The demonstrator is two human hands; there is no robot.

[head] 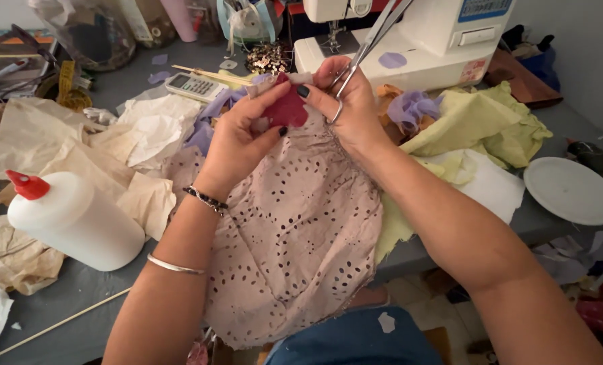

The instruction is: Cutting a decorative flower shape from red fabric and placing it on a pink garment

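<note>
While the left hand (244,132) pinches a small red fabric scrap (288,108) above the limp eyelet cloth (295,230), right hand (352,111) grips scissors (369,44), soft stuff, best held at its edge.

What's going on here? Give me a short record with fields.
left hand: pinches a red scrap
right hand: holds scissors and also pinches the scrap
under hands: pink eyelet fabric, hanging over the table edge
left side: white glue bottle with red cap, lying on crumpled beige paper
right side: white plate, yellow cloth
behind: sewing machine, calculator
</note>
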